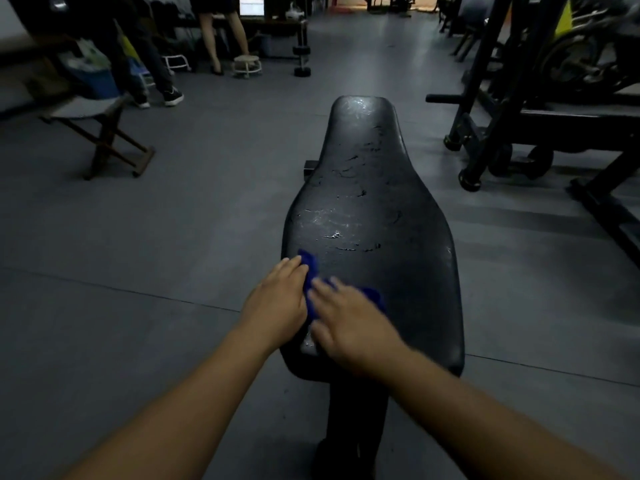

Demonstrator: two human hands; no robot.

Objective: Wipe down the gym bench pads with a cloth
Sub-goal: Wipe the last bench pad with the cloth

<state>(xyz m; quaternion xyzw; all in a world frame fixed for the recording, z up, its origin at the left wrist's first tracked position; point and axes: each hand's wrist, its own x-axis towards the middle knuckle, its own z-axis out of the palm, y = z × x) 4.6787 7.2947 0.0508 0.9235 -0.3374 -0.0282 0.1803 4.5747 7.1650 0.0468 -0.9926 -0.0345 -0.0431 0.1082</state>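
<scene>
1. A folding stool [104, 133] stands on the grey floor [173, 237], far to the left.
2. The left hand [277, 299] presses on the left end of the blue cloth [310, 263]. Its grip is apart, with the fingers almost straight.
3. The cloth lies on the near end of the black bench pad [374, 202], under both hands.
4. The right hand [349, 323] looks blurry. It lies flat on the cloth, grip apart.
5. A black weight rack [519, 133] stands to the right.

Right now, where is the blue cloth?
In the head view, the blue cloth lies near-left on the bench pad, under the left hand and right hand.
</scene>
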